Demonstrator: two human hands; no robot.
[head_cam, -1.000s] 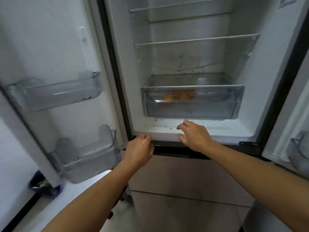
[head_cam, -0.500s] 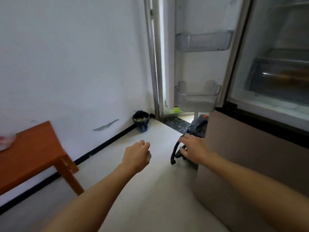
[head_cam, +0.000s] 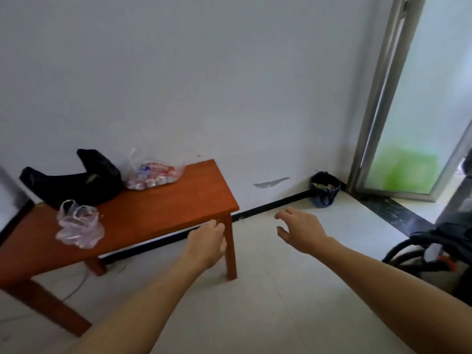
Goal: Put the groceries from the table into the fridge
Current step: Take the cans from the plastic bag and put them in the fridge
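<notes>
the groceries sit on the orange wooden bench (head_cam: pixel 166 200) against the white wall. a black bag (head_cam: pixel 76 182) is slumped at the back. just beside it, on its right, is a clear bag of red-and-white packets (head_cam: pixel 153 175). a small crumpled clear bag (head_cam: pixel 79 228) lies nearer the front edge, apart from the other two.

the left grip (head_cam: pixel 207 244) hangs in front of the bench's near corner, by the leg. its fingers are loosely curled and it holds nothing; i can't tell whether it touches the wood. the right grip (head_cam: pixel 298 231) is out over the pale floor to the right of the bench, fingers spread wide, empty.

a small bin with a black liner (head_cam: pixel 324 191) stands in the corner, next to a frosted glass door (head_cam: pixel 413 123).
</notes>
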